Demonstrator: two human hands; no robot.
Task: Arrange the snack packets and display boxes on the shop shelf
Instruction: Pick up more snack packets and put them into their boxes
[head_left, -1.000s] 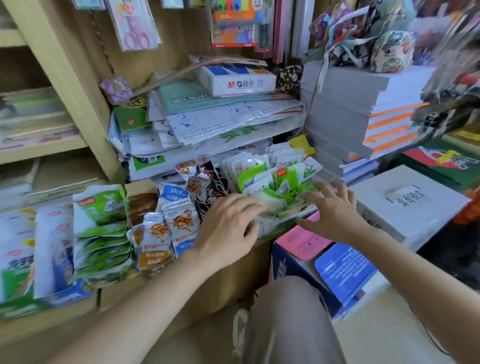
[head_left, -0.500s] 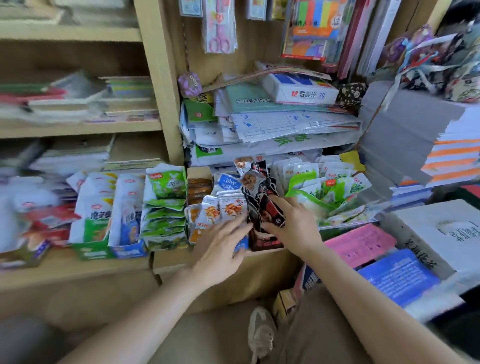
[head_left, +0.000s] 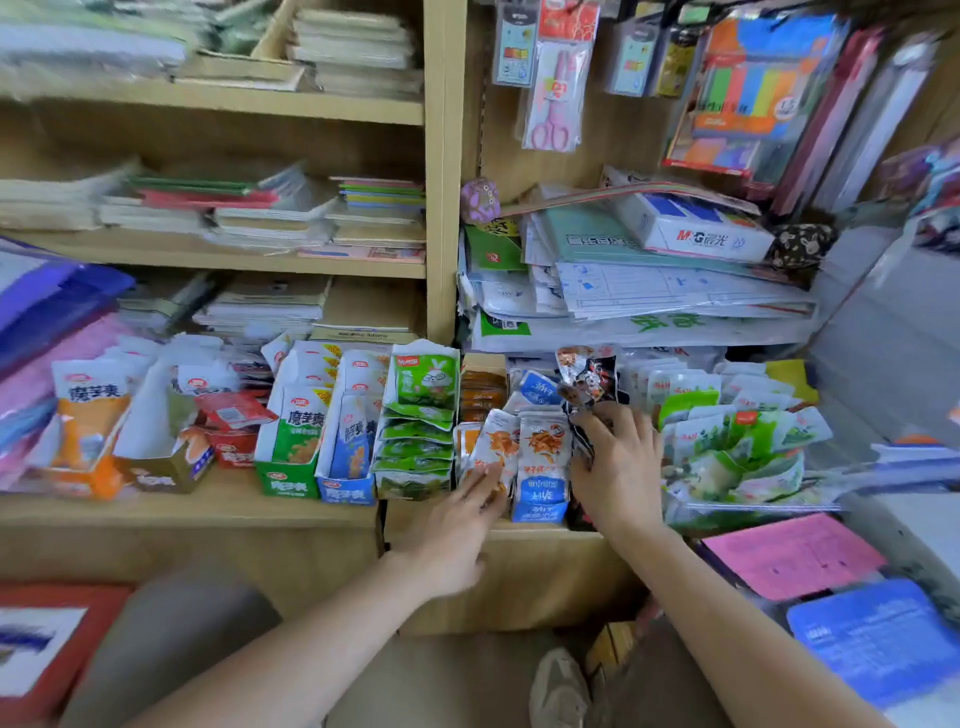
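- Left hand (head_left: 457, 525) flat, fingers straight, touching the orange packets (head_left: 498, 441).
- Right hand (head_left: 618, 467) curls round the dark packets (head_left: 587, 374), just beside the green packets (head_left: 727, 436).

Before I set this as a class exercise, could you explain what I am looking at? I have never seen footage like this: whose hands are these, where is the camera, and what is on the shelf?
There is no machine here. A person wears one wide-angle camera on the head, looking forward and down, so the single picture shows their own two arms reaching out. The left hand lies with straight fingers on the white-and-orange packets. The right hand curls its fingers round a bunch of dark packets. On the wooden shelf stand a green display box and a blue display box, with green rabbit packets beside them. Pink scissors hang above.
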